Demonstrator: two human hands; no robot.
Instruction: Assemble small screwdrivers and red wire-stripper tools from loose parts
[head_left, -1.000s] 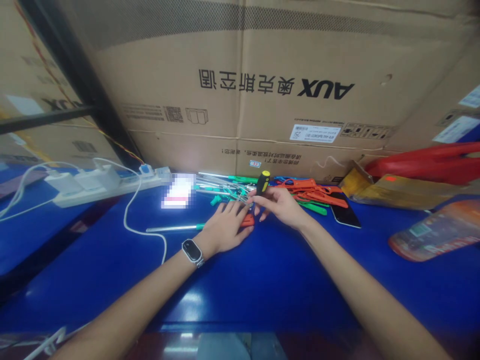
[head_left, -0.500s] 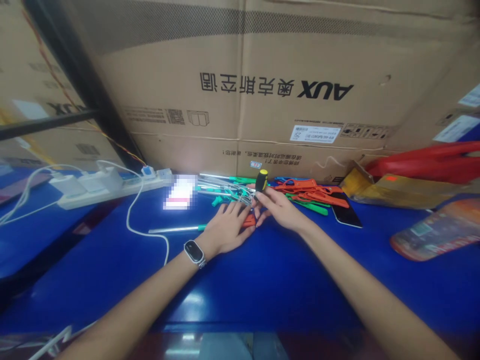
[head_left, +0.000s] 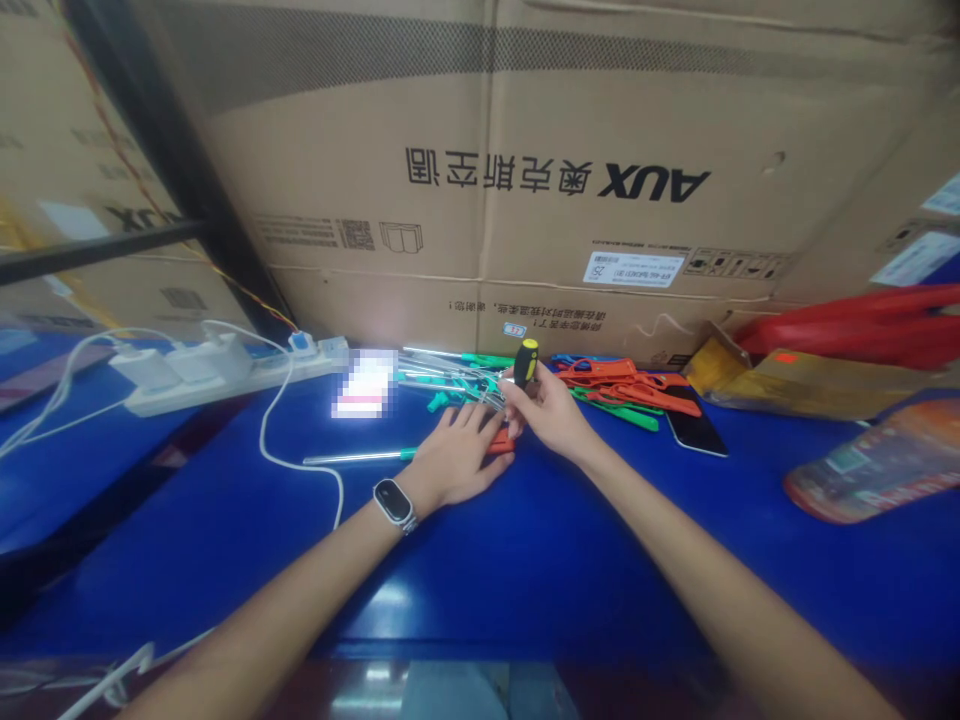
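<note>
Gripping the black-yellow screwdriver (head_left: pixel 528 362): your right hand (head_left: pixel 553 412), fingers curled | your left hand (head_left: pixel 454 462) spread over orange handle (head_left: pixel 502 442), grip unclear | carton (head_left: pixel 517 215): "AUX", upside-down

Looks like a workshop to me, with that screwdriver (head_left: pixel 528 362), heaped plastic parts (head_left: pixel 609 370) and power strip (head_left: pixel 187 390).

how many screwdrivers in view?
1: the black-and-yellow screwdriver, held in the right hand. Others could be hidden among the jumbled parts behind the hands.
</note>
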